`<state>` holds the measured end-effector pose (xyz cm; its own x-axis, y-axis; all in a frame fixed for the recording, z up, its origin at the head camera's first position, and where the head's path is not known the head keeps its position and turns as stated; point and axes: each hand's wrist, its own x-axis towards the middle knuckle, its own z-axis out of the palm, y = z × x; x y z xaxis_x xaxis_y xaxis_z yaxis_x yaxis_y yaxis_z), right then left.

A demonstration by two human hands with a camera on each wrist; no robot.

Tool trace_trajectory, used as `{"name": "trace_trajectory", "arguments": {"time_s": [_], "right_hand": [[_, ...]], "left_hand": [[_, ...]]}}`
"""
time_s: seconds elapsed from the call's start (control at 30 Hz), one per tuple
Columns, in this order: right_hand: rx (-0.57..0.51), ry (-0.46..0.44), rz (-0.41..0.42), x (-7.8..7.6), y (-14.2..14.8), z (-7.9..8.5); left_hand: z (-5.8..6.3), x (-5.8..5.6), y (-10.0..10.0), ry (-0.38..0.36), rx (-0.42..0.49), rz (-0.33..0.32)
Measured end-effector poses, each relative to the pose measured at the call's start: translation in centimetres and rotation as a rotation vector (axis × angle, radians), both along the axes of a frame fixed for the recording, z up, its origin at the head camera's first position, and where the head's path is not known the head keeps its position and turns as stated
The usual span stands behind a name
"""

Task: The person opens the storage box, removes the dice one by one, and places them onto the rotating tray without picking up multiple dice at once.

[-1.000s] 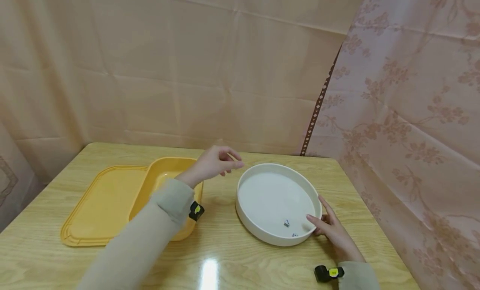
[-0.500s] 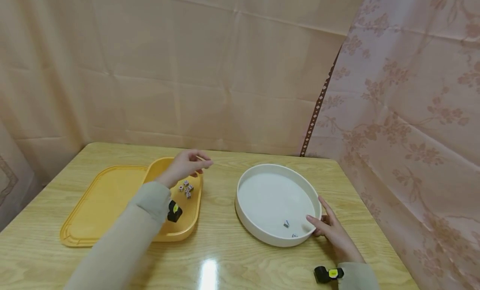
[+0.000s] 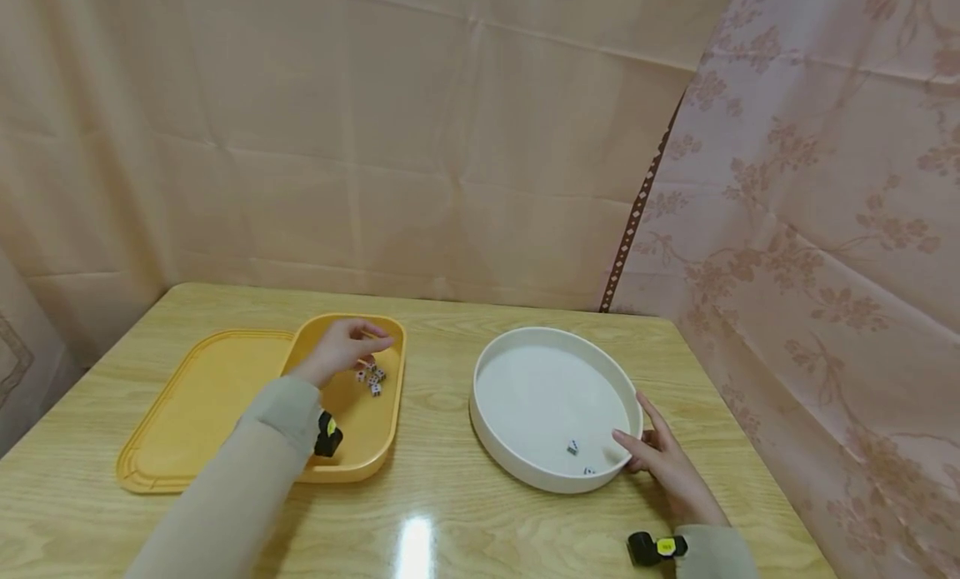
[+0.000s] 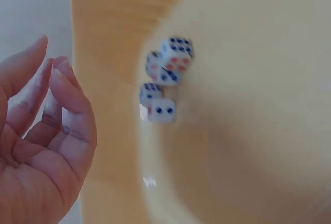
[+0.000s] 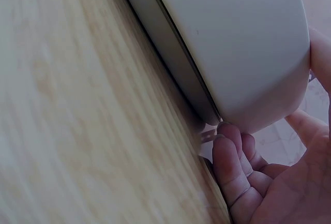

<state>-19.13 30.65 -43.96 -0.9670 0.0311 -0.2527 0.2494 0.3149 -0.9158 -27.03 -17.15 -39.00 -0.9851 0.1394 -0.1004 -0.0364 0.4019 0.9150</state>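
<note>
The step seems to be picking small white cube dice with coloured dots (image 4: pixel 168 75), lying just below the left hand (image 3: pixel 345 346), its bent fingers narrow and without load, in the yellow plastic box (image 3: pixel 381 433); the next move calls for pinching one. The right hand (image 3: pixel 669 464) grips the round white tray (image 3: pixel 543 396), two similar dice (image 3: pixel 573 447) near its thumb.

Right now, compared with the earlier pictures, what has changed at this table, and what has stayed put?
The left hand has moved left, from near the white tray to over the yellow container, whose dice, hidden at first, now show. Nothing was visibly taken hold of or let go. Unchanged: the right hand gripping the tray, the two dice inside it, and the yellow lid.
</note>
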Motion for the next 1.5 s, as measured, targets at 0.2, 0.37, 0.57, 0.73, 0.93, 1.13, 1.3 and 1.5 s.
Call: {"name": "trace_trajectory", "arguments": {"time_s": [0.2, 0.37, 0.57, 0.73, 0.93, 1.13, 1.3, 1.5], "right_hand": [[-0.001, -0.002, -0.002, 0.0, 0.0, 0.0], [-0.004, -0.006, -0.004, 0.0, 0.1, 0.0], [-0.006, -0.004, -0.009, 0.0, 0.2, 0.0], [-0.005, 0.003, -0.007, 0.0, 0.2, -0.1], [0.005, 0.001, -0.012, -0.1, 0.1, 0.0], [0.011, -0.007, -0.009, -0.1, 0.1, -0.1], [0.011, -0.011, -0.012, -0.2, 0.1, -0.1], [0.008, -0.008, -0.012, -0.2, 0.1, -0.1]], "left_hand": [[-0.8, 0.1, -1.0, -0.023, -0.009, 0.041], [-1.6, 0.0, -1.7, -0.029, -0.021, 0.039], [-1.8, 0.2, -2.2, -0.061, -0.018, 0.003], [-1.9, 0.3, -2.6, -0.113, -0.018, -0.009], [-2.1, 0.3, -2.8, -0.182, 0.048, 0.0], [-2.4, 0.4, -3.1, -0.196, 0.076, 0.009], [-2.5, 0.7, -3.1, -0.182, 0.044, -0.001], [-2.2, 1.1, -2.9, -0.162, -0.059, -0.018]]}}
